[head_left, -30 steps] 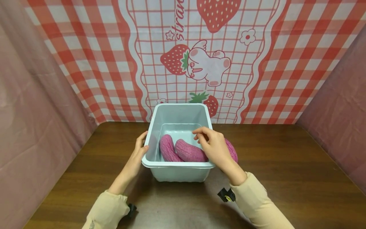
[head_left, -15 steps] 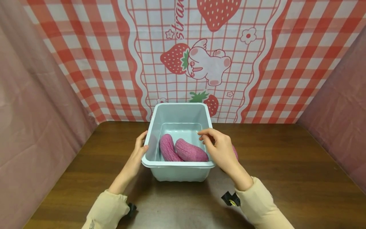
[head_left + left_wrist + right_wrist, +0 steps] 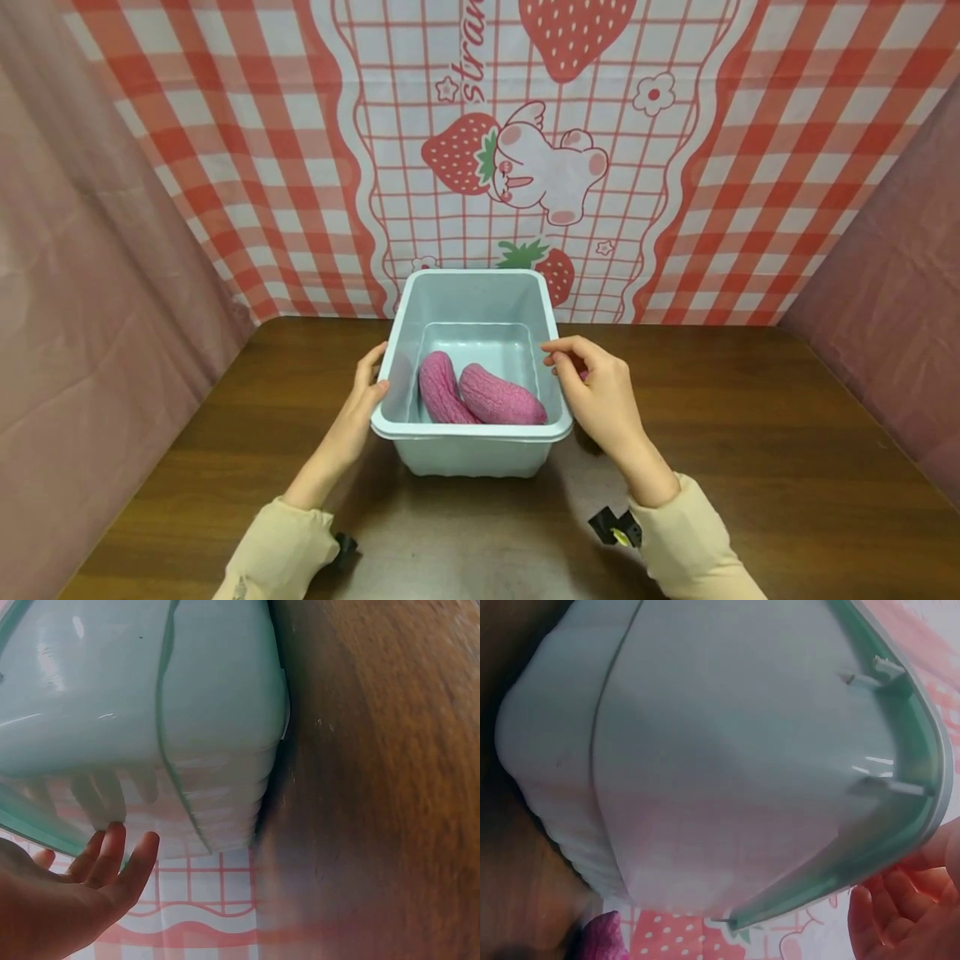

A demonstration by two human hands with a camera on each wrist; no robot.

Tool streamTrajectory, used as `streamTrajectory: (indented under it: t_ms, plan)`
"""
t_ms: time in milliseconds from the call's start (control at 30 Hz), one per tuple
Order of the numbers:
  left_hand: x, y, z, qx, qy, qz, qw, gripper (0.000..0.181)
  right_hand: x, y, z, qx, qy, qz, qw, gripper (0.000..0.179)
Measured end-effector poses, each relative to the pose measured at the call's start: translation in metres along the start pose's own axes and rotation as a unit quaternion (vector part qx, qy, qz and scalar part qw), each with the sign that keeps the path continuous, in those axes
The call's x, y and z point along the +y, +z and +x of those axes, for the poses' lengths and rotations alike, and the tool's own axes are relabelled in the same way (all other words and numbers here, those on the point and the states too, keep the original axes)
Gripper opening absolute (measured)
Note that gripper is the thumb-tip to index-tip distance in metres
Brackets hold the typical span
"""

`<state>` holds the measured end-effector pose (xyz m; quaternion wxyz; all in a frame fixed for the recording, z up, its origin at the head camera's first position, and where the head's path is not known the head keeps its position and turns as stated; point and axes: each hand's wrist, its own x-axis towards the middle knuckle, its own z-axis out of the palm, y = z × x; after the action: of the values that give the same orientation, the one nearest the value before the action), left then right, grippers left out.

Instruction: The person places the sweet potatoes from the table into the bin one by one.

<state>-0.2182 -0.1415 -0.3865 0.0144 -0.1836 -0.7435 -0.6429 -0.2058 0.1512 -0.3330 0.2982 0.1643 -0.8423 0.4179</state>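
Note:
Two purple, wrinkled, sweet-potato-like vegetables, one on the left [image 3: 442, 390] and one on the right [image 3: 501, 396], lie in a pale blue plastic bin [image 3: 480, 454]. My left hand [image 3: 360, 412] holds the bin's left rim, thumb at the top edge; in the left wrist view its other fingers [image 3: 112, 859] reach under the rim along the outer wall. At the right rim is my right hand [image 3: 603, 400], index finger overlapping the edge, the other fingers loosely curled outside. Mostly hidden behind it, a third purple vegetable [image 3: 604, 937] lies right of the bin.
The bin stands on a brown wooden table [image 3: 735, 450]. A red-and-white strawberry-print cloth [image 3: 262, 167] hangs close behind it, with pink curtains [image 3: 97, 292] at both sides. Dark wrist mounts are on both sleeves.
My right hand has drawn back rightward from above the bin's inside to its right rim, uncovering the right-hand vegetable and hiding more of the third. My left hand has stayed in place.

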Motion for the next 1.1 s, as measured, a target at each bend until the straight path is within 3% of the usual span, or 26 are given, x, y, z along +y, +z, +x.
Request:
streamTrajectory:
  t_ms: [467, 1100]
  plan:
    - [0.000, 0.000, 0.000, -0.001, -0.001, -0.007, 1.0000, 0.055, 0.010, -0.004, 0.001, 0.021, 0.026, -0.019, 0.9993, 0.015]
    - [-0.001, 0.000, 0.001, -0.002, -0.004, -0.009, 0.9999, 0.055, 0.023, -0.007, -0.001, 0.007, 0.054, -0.041, 0.9977, 0.014]
